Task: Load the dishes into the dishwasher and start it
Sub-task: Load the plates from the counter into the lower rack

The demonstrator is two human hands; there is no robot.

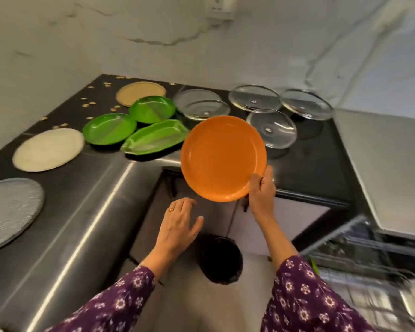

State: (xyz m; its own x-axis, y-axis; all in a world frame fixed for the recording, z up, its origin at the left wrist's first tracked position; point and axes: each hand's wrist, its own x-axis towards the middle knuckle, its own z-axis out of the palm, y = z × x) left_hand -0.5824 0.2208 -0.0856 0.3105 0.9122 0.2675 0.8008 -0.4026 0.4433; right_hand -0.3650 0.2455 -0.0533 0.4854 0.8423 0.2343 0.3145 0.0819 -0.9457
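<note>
Orange plate [222, 156] tilted in mid-air, three green dishes [109, 128], clear glass lids [254, 98] lying on black countertop [309, 154]

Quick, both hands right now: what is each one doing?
Left hand: open, holding nothing.
Right hand: grips the orange plate by its lower rim.

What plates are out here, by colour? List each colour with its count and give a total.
orange plate: 1
green plates: 3
clear glass plates: 5, two overlapping
tan plate: 1
cream plate: 1
grey plate: 1
Total: 12
</note>
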